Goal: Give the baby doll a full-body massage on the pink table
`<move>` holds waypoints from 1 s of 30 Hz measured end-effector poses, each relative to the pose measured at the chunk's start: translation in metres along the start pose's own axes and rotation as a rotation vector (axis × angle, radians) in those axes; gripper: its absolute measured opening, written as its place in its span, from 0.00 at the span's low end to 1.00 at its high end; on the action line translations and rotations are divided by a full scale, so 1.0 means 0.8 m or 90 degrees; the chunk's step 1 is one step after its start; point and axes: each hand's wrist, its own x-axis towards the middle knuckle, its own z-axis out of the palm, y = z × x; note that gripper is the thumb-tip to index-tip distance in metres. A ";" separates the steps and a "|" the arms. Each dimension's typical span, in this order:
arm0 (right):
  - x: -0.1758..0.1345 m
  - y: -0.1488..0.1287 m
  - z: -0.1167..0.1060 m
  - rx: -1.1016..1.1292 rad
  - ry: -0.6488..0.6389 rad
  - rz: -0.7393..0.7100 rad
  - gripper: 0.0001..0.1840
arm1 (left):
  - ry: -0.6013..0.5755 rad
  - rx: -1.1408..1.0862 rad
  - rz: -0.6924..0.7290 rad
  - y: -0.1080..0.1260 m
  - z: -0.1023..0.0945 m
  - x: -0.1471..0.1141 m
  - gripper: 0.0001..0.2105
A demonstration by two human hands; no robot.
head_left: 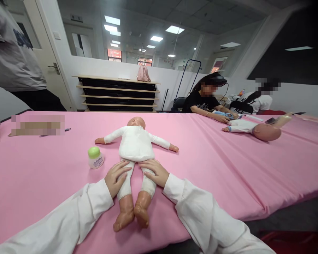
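A baby doll [136, 144] with a white cloth body lies on its back on the pink-covered table, its head away from me and its bare feet toward me. My left hand [118, 177] rests on the doll's thigh at the left of the picture, fingers stretched out over it. On the other thigh lies my right hand [155, 172], its fingers also extended and flat. Neither hand grips anything. Beside the doll, to the left, stands a small white jar [95, 159] with a green lid.
Pink cloth [206, 169] covers the wide table. Across it at the right, a person [201, 100] handles something blue beside another doll [266, 132] and a pale bottle [282, 120]. A second person sits farther right; another stands at the left. Dark shelves [118, 92] line the back wall.
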 end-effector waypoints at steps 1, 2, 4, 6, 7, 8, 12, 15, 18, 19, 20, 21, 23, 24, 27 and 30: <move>0.000 0.001 0.001 -0.019 -0.013 0.006 0.18 | -0.009 0.012 -0.009 -0.002 0.002 0.000 0.16; -0.001 0.000 0.002 -0.033 -0.029 -0.004 0.18 | -0.020 0.021 -0.011 -0.001 0.002 0.000 0.16; -0.004 -0.006 0.002 -0.038 -0.071 -0.056 0.17 | -0.050 0.023 0.010 0.006 0.000 -0.003 0.16; -0.007 -0.016 0.000 -0.006 -0.119 -0.118 0.16 | -0.091 -0.014 0.067 0.019 -0.008 -0.008 0.15; -0.008 -0.020 -0.002 0.024 -0.135 -0.139 0.16 | -0.112 -0.054 0.104 0.026 -0.012 -0.010 0.16; -0.009 -0.024 -0.003 0.061 -0.137 -0.150 0.17 | -0.128 -0.105 0.138 0.032 -0.017 -0.012 0.16; -0.007 -0.025 -0.007 0.161 -0.033 -0.088 0.18 | -0.073 -0.250 0.146 0.034 -0.026 -0.013 0.14; -0.002 -0.012 -0.004 0.114 0.022 -0.035 0.16 | 0.017 -0.161 0.043 0.012 -0.016 -0.005 0.13; 0.002 -0.004 0.001 0.008 -0.003 0.028 0.17 | 0.001 -0.048 -0.030 -0.009 0.000 0.002 0.15; 0.002 -0.004 0.003 -0.027 -0.019 0.046 0.18 | -0.015 -0.027 -0.037 -0.012 0.005 0.003 0.17; 0.002 -0.006 0.004 -0.053 -0.038 0.052 0.19 | -0.027 -0.012 -0.038 -0.012 0.007 0.002 0.18; 0.001 -0.010 0.004 -0.067 -0.058 0.041 0.19 | -0.039 -0.005 -0.033 -0.010 0.007 0.001 0.19; -0.001 -0.018 0.002 -0.054 -0.092 -0.019 0.16 | -0.070 -0.014 0.009 0.003 0.002 -0.005 0.17; -0.002 -0.022 0.001 -0.030 -0.111 -0.057 0.14 | -0.089 -0.034 0.044 0.011 -0.003 -0.008 0.15; -0.007 -0.031 -0.008 0.094 -0.143 -0.125 0.14 | -0.129 -0.158 0.148 0.032 -0.021 -0.017 0.16; -0.010 -0.032 -0.016 0.208 -0.072 -0.035 0.17 | -0.072 -0.258 0.136 0.035 -0.029 -0.018 0.16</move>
